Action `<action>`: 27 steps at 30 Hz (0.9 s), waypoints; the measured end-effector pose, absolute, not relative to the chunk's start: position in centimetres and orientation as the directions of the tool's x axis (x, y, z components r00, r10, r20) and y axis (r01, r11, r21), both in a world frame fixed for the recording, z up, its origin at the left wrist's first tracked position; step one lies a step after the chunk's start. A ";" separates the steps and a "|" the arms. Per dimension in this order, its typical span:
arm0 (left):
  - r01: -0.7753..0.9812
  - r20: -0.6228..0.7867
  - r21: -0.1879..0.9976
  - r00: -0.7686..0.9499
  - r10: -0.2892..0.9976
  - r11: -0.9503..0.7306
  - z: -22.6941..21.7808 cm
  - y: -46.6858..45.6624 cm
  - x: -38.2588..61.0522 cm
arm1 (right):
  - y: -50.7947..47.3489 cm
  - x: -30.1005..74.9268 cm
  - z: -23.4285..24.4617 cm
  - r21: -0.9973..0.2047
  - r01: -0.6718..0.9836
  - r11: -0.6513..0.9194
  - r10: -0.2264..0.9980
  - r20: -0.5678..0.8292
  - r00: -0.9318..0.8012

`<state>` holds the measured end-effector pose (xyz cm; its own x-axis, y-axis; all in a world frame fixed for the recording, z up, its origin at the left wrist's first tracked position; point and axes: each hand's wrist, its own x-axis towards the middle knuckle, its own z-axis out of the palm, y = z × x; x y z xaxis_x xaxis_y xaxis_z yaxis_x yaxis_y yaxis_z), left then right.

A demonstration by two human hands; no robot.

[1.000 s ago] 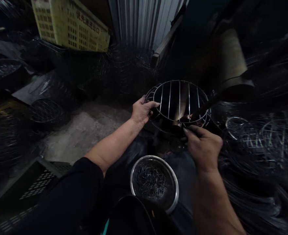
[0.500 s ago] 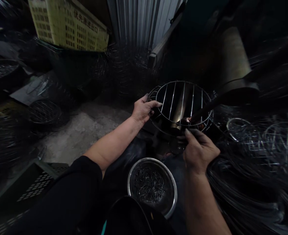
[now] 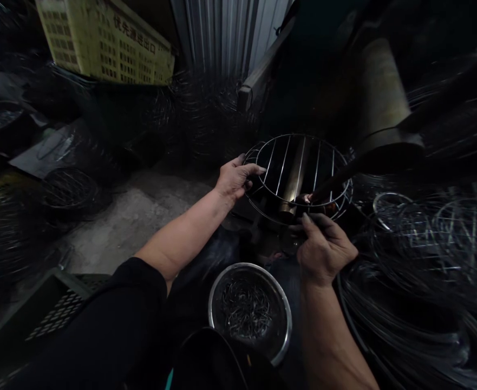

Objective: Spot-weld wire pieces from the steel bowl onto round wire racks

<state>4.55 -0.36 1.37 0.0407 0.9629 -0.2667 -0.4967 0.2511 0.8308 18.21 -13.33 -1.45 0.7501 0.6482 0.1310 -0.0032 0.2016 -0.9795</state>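
In the head view, the left hand (image 3: 235,179) is pinching a wire rack (image 3: 301,162) by its left rim, just ahead of the right hand (image 3: 325,246). A dark arm (image 3: 352,170) is crossing the rack beyond the right hand. A metal bowl (image 3: 279,319) is sitting nearer the body than both hands, and wire rings (image 3: 445,227) are lying right of the right hand. The right hand's fingers are drawing close to its thumb near the rim, but shadow is hiding any grip. The view's edge is cutting off a yellow crate (image 3: 79,43) well beyond the left hand.
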 end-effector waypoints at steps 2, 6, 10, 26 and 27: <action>-0.500 -0.267 0.828 0.048 0.962 0.255 1.1 -0.1 4.6 | -13.3 18.2 -1.4 -0.979 0.008 0.203 0.646 0.140 0.750; -0.507 -0.288 0.818 0.046 0.957 0.270 1.0 0.3 4.7 | -13.1 18.2 -1.2 -0.977 -0.004 0.211 0.654 0.138 0.744; -0.505 -0.333 0.808 0.036 0.942 0.305 1.1 0.8 5.0 | -12.6 18.2 -1.1 -0.976 -0.045 0.214 0.663 0.111 0.740; -0.496 -0.398 0.796 0.004 0.917 0.347 0.9 1.6 5.4 | -13.8 19.1 -1.9 -0.979 0.156 0.133 0.681 0.205 0.703; -0.498 -0.406 0.792 0.003 0.914 0.353 0.9 1.7 5.4 | -13.6 19.1 -2.1 -0.976 0.166 0.139 0.677 0.215 0.704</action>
<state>5.40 1.69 0.86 0.0029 0.9141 -0.4055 -0.4984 0.3529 0.7919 19.09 -13.62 -2.07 0.7042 0.6765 0.2155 0.1656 0.1386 -0.9764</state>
